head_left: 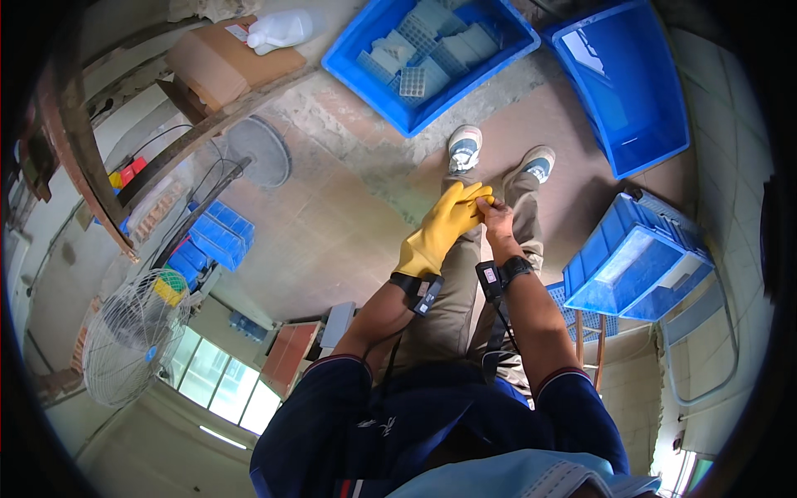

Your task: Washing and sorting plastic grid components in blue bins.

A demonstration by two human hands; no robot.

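One yellow glove (pixel 432 236) (left hand (pixel 452 216) inside), right hand (pixel 500 220) pinching it

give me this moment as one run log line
left hand: inside yellow glove | right hand: bare, pinching the glove's finger end | ahead: blue tub holding pale grid pieces

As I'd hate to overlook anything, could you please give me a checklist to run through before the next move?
1. Left hand covered: ok, inside the yellow glove.
2. Right hand covered: not ok, bare.
3. Right hand's grip: ok, on the yellow glove's finger end.
4. Yellow glove free of holes: cannot tell.
5. Both shoes on the floor: ok.
6. Blue tub upright: ok, pale gridded pieces inside.
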